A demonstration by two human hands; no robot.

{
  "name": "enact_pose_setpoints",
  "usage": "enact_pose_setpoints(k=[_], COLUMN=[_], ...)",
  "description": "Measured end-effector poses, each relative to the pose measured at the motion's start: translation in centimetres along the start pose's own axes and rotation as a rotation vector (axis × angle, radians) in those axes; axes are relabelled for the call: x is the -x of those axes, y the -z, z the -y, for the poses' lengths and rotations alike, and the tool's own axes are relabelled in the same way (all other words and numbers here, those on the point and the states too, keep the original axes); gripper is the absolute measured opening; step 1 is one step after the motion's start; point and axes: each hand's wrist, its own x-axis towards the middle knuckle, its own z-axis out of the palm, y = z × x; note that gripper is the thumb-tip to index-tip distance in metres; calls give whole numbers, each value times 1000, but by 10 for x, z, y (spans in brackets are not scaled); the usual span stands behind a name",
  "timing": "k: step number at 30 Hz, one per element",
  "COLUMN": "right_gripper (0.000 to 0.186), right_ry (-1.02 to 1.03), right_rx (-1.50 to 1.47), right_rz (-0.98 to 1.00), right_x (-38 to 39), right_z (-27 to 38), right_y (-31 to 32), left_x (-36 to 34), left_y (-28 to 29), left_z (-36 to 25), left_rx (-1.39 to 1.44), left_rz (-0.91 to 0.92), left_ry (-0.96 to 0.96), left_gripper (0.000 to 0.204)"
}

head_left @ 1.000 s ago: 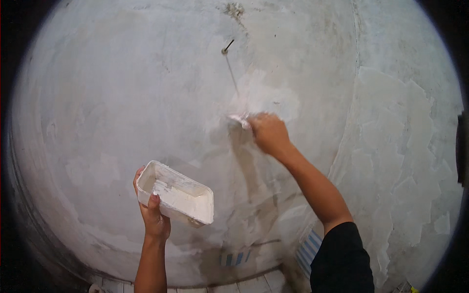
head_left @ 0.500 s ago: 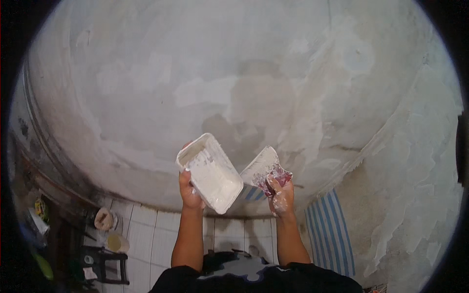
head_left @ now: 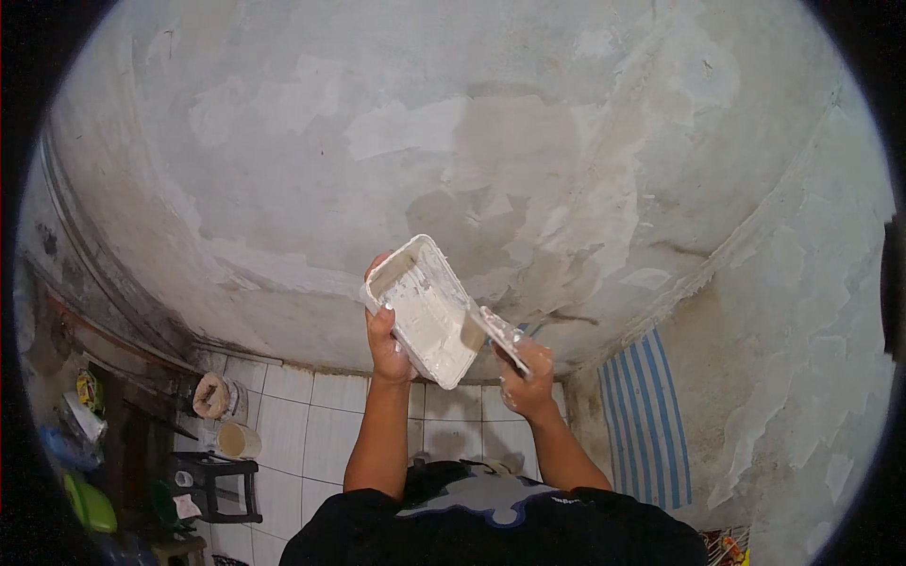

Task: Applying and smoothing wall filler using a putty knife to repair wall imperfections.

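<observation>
My left hand grips a white rectangular tub by its left side, thumb over the rim. The tub is tilted, and off-white putty coats its bottom and walls. In my right hand is a putty-smeared spreader, seen nearly edge-on. Its blade reaches the tub's right rim; whether it touches the putty inside is hard to tell. White smears mark the fingers of both hands.
A grey wall with pale patches rises ahead. Blue-and-white striped material hangs at right. On the tiled floor at left stand a bucket, a pale container and a dark stool. A green object lies farther left.
The spreader has turned from showing its broad face to nearly edge-on, and my right hand has brought it left to the tub's rim. The tub has shifted slightly up and right.
</observation>
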Motion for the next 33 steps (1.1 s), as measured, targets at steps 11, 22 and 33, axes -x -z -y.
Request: enact_pose_setpoints(k=[11,22,33], right_gripper=[26,20,29], right_ry=[-357,-769,-422], right_rx=[132,-462,156], right_rz=[121,-340,51], right_x=[7,-17,-65], right_z=[-43,33,63], right_y=[30,34,15], left_x=[10,-3,-14], left_y=[-6,3,15], left_z=[-9,-7,-10], left_rx=[186,-46,-144], left_rz=[-63,-12,33], left_ry=[124,48,133], left_gripper=[76,104,104])
